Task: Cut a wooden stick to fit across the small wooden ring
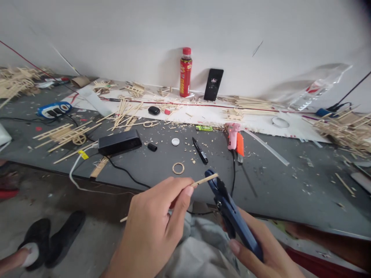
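The fingers [185,192] of the left hand [153,231] are pinched together on a thin wooden stick [204,180], thumb and forefinger clamping it near one end; its free tip points right and slightly up, and its other end shows below the hand near the floor side. The right hand [261,251] is closed around the handles of a pair of blue cutters [228,208], whose short blades sit right at the stick's free tip, touching it or just beside it; I cannot tell whether the blades grip it. Both hands hover over a grey cloth [199,247] on the person's lap, in front of the edge of the dark surface [290,185].

On the surface just beyond the hands lie a small wooden ring [178,168], a black pen-like tool [200,151] and a white cap [175,141]. To the right of these rests a pink glue gun [232,136] with an orange part beside it. To the left sits a black box [119,142] with a cable, and past it a bundle of sticks with a small wheel [68,134]. Farther back, a white board [261,121] carries stick scraps, a green lighter [204,128] lies at its near edge, and a red-capped bottle [185,73] and a dark phone [213,84] stand against the wall. A blue power strip [54,109] lies far left.
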{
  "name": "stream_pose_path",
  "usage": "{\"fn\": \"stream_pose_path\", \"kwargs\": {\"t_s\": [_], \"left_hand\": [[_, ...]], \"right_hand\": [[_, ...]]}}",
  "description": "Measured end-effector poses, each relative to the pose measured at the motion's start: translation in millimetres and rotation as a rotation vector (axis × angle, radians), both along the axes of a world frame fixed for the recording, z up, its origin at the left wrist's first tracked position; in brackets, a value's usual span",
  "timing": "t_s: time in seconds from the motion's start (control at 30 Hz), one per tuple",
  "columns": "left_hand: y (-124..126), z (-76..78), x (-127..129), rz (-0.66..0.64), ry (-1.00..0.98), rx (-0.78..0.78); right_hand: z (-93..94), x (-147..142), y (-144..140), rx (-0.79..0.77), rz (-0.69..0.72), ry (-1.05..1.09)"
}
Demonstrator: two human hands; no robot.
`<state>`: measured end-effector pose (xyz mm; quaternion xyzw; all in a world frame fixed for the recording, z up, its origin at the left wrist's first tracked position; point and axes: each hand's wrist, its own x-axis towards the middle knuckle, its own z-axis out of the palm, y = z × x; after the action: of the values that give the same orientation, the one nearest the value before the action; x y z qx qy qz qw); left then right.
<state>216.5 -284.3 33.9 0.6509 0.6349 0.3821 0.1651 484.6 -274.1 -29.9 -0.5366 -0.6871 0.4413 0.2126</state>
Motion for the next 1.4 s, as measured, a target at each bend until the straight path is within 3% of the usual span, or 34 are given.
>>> {"fn": "stream_pose_path", "kwargs": {"t_s": [0.1,0.5,0.8,1.13,1.4], "left_hand": [[-1,-1.5,0,0.003,0.013,-0.026],[-2,-5.1,4,0.037,0.169,0.000],[0,-1.6,4,0.039,0.231,0.012],[-2,2.6,7,0.069,0.230,-0.027],[-4,1.6,8,0.057,0.239,-0.023]], "right_hand": [[3.1,-15,2,0.031,0.045,0.018],[-26.5,-31,-1,0.205,0.103,0.015],[-13.3,-35,5,0.370,0.165,-0.005],[-9.0,-40,9,0.407,0.193,0.011],[1.1,-45,10,0.345,0.207,0.057]]}}
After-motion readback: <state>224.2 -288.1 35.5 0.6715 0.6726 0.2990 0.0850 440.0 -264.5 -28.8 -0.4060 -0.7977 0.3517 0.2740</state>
